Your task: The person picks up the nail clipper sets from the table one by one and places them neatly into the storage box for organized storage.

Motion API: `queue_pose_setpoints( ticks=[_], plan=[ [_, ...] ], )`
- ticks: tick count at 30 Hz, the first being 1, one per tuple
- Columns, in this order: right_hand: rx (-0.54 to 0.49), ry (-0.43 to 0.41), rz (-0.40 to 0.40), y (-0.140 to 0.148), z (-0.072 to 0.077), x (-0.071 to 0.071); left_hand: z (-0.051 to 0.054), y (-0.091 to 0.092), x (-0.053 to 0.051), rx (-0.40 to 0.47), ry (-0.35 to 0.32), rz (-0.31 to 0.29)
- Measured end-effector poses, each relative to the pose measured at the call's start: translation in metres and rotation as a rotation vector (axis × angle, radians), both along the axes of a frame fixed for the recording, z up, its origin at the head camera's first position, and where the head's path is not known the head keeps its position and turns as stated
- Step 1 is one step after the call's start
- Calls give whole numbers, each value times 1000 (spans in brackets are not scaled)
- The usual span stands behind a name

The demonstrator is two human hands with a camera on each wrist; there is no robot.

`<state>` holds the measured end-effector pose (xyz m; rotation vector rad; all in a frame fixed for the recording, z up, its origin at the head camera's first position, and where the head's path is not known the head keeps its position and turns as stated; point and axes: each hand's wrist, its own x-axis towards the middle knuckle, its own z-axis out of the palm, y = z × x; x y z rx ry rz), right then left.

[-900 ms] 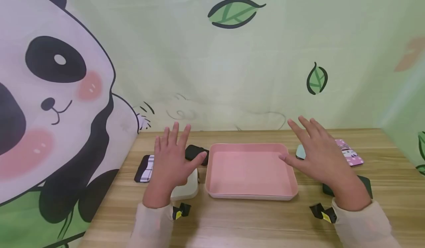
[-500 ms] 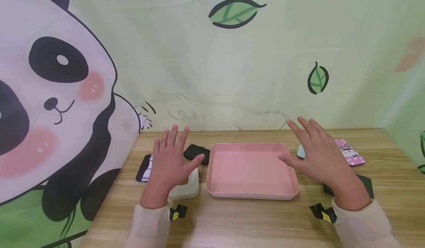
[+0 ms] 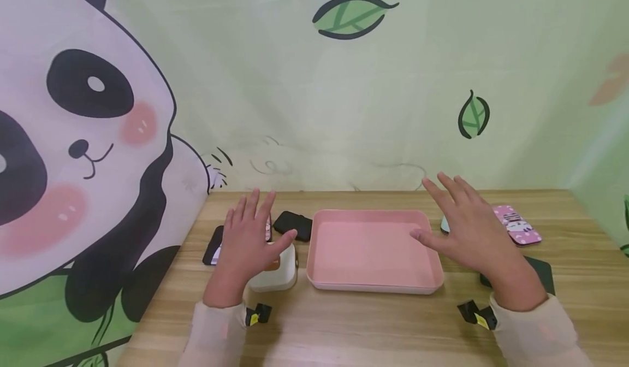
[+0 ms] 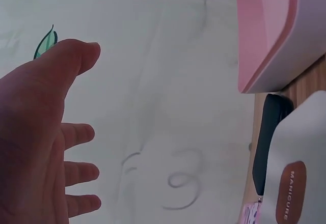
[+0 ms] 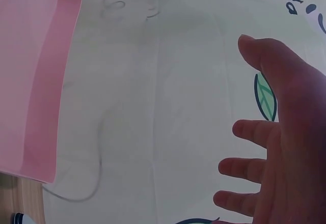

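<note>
Both hands hover above the table with fingers spread, holding nothing. In the head view the left hand (image 3: 245,247) is above a white rounded case (image 3: 285,274), partly covering it. That case carries a brown "MANICURE" label (image 4: 292,193) in the left wrist view. Behind it lies a black oblong case (image 3: 294,225); a dark, flat piece (image 3: 212,246) with a pale pattern is half hidden by the hand. The right hand (image 3: 469,233) is over the right side, its thumb in front of the pink tray (image 3: 373,247). Its palm and forearm partly hide a pale blue thing (image 3: 444,225) and a dark flat case (image 3: 540,274).
A pink patterned flat case (image 3: 522,228) lies at the right rear. The wooden table (image 3: 363,329) meets a green cloth backdrop (image 3: 373,110) printed with a panda and leaves. Small black camera mounts (image 3: 257,313) sit at the cuffs.
The left hand has drifted slightly left, uncovering more of the white case. The right hand stays almost in place. The head view has shifted a little.
</note>
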<state>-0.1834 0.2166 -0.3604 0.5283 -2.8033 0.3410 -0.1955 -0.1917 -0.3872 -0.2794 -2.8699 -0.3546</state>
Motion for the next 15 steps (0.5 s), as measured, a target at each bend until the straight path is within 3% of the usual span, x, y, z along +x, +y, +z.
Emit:
queue_pose_setpoints(
  ticks=[15],
  plan=[
    [40,-3,46,-11,-4,2,-16,-9,0,16,-30,-5]
  ],
)
